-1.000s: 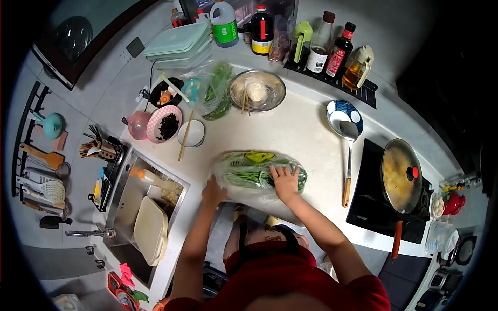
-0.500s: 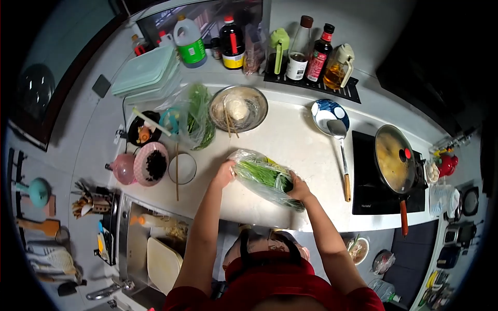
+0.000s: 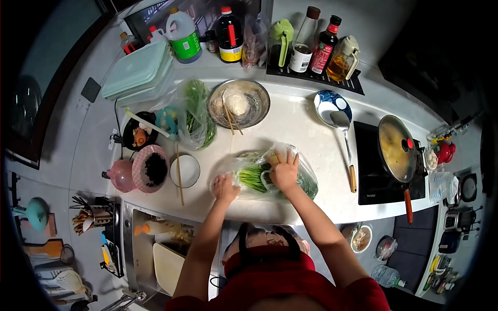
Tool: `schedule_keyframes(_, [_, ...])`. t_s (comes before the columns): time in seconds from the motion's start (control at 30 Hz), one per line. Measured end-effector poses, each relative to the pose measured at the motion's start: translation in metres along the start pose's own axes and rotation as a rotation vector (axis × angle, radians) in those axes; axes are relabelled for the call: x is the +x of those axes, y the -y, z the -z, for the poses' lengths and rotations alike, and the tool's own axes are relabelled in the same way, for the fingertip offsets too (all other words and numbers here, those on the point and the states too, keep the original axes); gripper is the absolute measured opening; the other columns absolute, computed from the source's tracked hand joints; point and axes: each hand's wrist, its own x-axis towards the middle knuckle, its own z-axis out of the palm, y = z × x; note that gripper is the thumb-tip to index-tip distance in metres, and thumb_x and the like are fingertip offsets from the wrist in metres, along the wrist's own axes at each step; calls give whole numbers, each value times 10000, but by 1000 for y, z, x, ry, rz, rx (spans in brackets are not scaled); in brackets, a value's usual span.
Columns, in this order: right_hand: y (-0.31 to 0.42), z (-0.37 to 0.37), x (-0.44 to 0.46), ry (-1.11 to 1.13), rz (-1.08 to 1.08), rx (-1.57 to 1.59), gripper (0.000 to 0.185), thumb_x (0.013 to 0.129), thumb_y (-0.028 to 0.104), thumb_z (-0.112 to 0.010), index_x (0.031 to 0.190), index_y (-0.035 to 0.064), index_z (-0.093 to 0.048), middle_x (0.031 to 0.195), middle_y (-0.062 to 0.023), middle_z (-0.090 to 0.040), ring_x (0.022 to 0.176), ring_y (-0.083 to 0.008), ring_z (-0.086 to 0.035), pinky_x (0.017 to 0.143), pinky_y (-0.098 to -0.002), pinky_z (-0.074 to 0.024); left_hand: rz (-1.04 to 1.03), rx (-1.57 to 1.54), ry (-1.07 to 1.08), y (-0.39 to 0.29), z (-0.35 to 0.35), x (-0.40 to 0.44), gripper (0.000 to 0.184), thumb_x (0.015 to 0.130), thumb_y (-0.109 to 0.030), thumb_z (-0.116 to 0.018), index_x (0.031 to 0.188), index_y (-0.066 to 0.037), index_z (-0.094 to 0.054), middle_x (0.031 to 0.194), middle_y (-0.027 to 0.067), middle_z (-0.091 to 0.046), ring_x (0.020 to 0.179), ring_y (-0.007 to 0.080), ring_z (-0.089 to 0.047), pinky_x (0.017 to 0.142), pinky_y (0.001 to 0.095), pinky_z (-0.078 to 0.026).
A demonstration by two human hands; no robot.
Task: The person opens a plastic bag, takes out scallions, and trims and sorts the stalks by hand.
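A clear plastic bag (image 3: 306,171) of long green stalks, which look like garlic chives (image 3: 252,177), lies on the counter in front of me. My right hand (image 3: 284,171) rests on top of the bag with its fingers spread. At the bag's left end, my left hand (image 3: 226,187) lies on the plastic, fingers stretched out and apart. Part of the bundle is hidden under my right hand. Left of my left hand are a small white bowl (image 3: 185,171) and a chopstick (image 3: 179,179). Behind the bag stands a metal bowl (image 3: 262,110) with dough (image 3: 237,103) and chopsticks.
Another bag of greens (image 3: 195,119) and a pink basket (image 3: 139,167) stand on the left. To the right are a blue-white bowl (image 3: 327,98), a spatula (image 3: 346,140) and a lidded pan (image 3: 397,147) on the cooktop (image 3: 376,196). The sink (image 3: 140,249) is at lower left.
The bag has been laid flatter on the counter and turned more level. My right hand has moved up and left onto its top, and my left hand has opened and come slightly nearer.
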Motion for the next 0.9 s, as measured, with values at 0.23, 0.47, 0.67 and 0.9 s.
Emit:
schedule_keyframes(0.23, [10,5,22,405,-175,-144,502,736,219,-529,1230,191,-452,1326,-42,-367,1264,-399,-192,974,-638,-59,7,-344,21,16,-24,19,652,621,-243,-722,1154,-46,-401,1020,207,-511,949,315,-515,785,387,-428])
schedule_keyframes(0.47, [58,-19,3,-221,215,134,347,635,267,-655,960,160,-601,987,-10,-561,1027,-264,-452,945,-550,-253,-100,-515,-27,-1,21,-14,539,683,-245,-676,1162,-99,-477,996,206,-527,889,291,-549,742,377,-445])
schedule_keyframes(0.67, [64,-53,4,-5,141,31,371,616,295,-671,944,137,-599,929,-36,-565,993,-224,-464,929,-483,-295,-295,-366,-229,-1,44,-35,391,751,-228,-609,1121,-124,-533,1137,193,-486,1016,332,-490,821,372,-421])
schedule_keyframes(0.9, [38,-9,-15,-100,215,274,294,670,274,-639,912,108,-615,795,-62,-593,785,-230,-566,827,-375,-389,-257,-431,-409,9,19,-5,401,763,-228,-603,1092,-18,-513,1051,165,-553,980,316,-520,813,371,-429])
